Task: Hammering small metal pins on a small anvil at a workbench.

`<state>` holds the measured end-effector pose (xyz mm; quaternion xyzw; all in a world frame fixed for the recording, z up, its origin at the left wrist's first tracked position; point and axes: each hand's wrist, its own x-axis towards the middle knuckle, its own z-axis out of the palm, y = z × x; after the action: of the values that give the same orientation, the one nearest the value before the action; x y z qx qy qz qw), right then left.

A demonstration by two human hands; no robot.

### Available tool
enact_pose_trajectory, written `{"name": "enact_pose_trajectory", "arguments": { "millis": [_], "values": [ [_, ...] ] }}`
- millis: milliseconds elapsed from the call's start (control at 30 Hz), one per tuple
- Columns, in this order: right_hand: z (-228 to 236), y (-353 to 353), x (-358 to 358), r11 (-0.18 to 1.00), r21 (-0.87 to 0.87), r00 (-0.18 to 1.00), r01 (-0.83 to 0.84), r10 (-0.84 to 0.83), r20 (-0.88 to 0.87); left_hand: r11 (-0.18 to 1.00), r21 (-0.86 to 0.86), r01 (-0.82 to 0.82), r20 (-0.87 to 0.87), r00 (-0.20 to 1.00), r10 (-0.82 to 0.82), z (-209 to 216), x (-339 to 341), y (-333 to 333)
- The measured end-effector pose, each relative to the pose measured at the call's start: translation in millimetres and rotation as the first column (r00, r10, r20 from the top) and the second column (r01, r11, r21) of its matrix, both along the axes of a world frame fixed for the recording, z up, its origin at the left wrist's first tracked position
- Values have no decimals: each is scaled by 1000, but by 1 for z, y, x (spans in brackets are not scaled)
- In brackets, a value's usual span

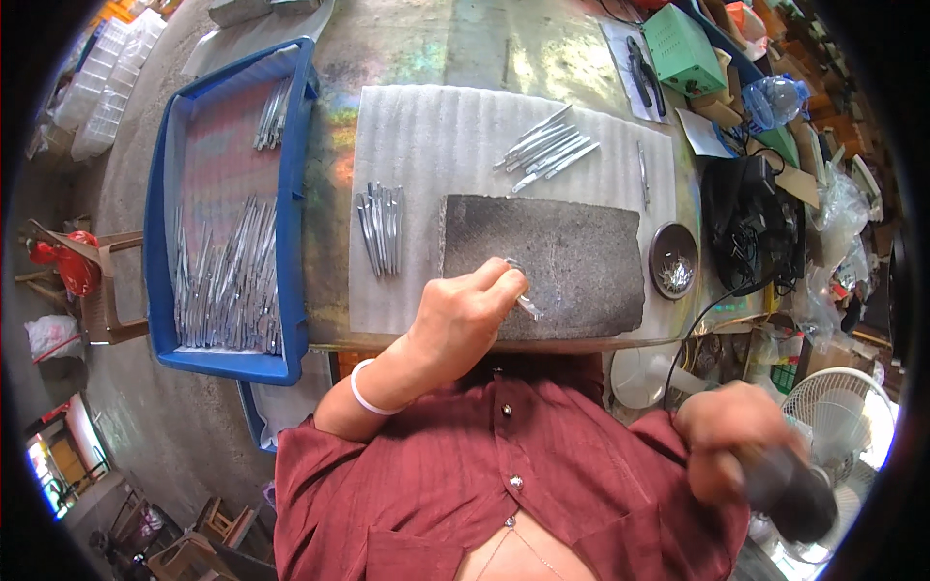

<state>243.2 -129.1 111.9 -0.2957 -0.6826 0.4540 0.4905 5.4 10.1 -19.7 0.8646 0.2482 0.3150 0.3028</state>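
My left hand is closed in a pinch over a dark grey slab. A small shiny silvery piece sticks out below its fingertips; the rest is hidden by the fingers. Off the table at the lower right, my right hand is smeared by motion. It is closed round a dark, rounded object, too blurred to name. Slim silvery metal rods lie on the white foam sheet: a bundle of rods left of the slab, another group of rods behind it.
At the left stands a blue tray holding many metal rods. Right of the slab is a round dark dish with small silvery bits. Farther right are black cables, a green box, black pliers and a fan.
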Motion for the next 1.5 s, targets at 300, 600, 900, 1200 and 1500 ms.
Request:
{"name": "enact_pose_trajectory", "arguments": {
  "millis": [300, 600, 900, 1200, 1500],
  "values": [
    [31, 6, -22, 970, 133, 801, 201, -241, 547, 1000, 3, -11, -1, 1000, 11, 0, 0, -1],
    [-6, 34, -34, 900, 193, 667, 391, -422, 614, 933, -359, 18, 189, 980, 53, 2, -5, 3],
    [-100, 49, -34, 786, 153, 336, 599, -420, 843, 132, -807, 576, 564, 685, 462, 15, -21, 8],
    [-50, 55, -44, 989, -144, 932, 21, -71, -354, 189, -871, 453, 486, 741, 463, 14, -13, 10],
    [-3, 68, -62, 979, -31, 701, -200, 121, -703, 409, -891, 199, 388, 801, 455, 18, -14, 3]
  ]
}}
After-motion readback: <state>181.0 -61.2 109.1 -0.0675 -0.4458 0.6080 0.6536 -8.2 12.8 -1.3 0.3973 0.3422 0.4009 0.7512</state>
